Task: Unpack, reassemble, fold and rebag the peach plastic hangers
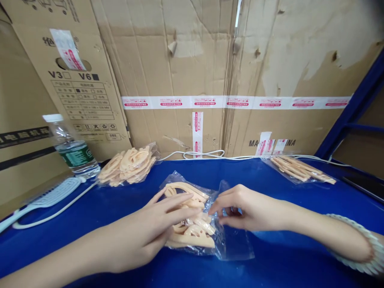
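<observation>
A clear plastic bag (235, 244) lies on the blue tabletop, with several pale wooden cut-out pieces (192, 241) inside it. My left hand (150, 228) rests over the left part of the bag, its fingers stretched out flat across the pieces. From the right, my right hand (237, 206) reaches to the bag's edge with curled fingers and thumb drawn close together. Its fingertips meet the film beside the pieces; whether plastic is pinched between them is hard to see, though they appear closed on it.
Another bag of wooden pieces (135, 164) sits at the back left, near a water bottle (75, 152) and a light blue hairbrush (57, 194). Bagged wooden sticks (297, 170) lie back right. A white cable (204, 155) runs along the cardboard wall (168, 72). A dark flat device (366, 188) lies far right.
</observation>
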`<state>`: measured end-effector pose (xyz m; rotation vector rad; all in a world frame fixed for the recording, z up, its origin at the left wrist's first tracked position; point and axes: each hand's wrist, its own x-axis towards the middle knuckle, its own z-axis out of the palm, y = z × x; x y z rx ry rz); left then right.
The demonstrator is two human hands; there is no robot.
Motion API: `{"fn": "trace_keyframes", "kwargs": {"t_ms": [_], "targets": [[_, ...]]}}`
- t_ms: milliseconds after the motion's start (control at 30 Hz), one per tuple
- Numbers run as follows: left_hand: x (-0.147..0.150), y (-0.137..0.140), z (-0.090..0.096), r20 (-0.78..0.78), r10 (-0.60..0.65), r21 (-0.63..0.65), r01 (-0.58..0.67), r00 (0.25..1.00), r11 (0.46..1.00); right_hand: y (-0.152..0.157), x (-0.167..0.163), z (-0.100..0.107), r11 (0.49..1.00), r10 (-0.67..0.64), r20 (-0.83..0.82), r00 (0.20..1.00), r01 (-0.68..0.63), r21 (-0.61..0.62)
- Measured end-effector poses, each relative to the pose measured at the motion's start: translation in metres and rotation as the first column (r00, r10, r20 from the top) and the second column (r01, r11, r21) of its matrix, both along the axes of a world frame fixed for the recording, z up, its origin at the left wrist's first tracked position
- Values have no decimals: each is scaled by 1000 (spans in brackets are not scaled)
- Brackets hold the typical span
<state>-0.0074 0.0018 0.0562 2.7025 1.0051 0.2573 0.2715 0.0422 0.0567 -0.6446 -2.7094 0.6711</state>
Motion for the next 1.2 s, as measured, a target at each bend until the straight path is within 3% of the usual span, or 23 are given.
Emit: {"fn": "trace_keyframes", "kwargs": {"t_ms": [167,267,467,733,1000,1200], "targets": [[-13,3,-25,238,166,78,-189,957,979,-12,-6,-6,987,-129,117,985,116,112],[-21,8,-40,285,212,134,-258,935,957,-12,-6,-11,983,-162,70,984,154,101],[-24,7,-53,212,195,208,-240,958,948,-8,-11,-14,998,-1,-178,984,11,59],[-27,9,-61,229,214,165,-255,950,953,-4,-31,-9,991,134,-45,990,-134,-6],[-28,9,-61,246,223,139,-262,943,955,5,-62,-11,987,72,1,997,-71,145],[-30,12,-60,233,189,144,-226,954,963,10,-87,-12,935,-44,97,994,7,353]]}}
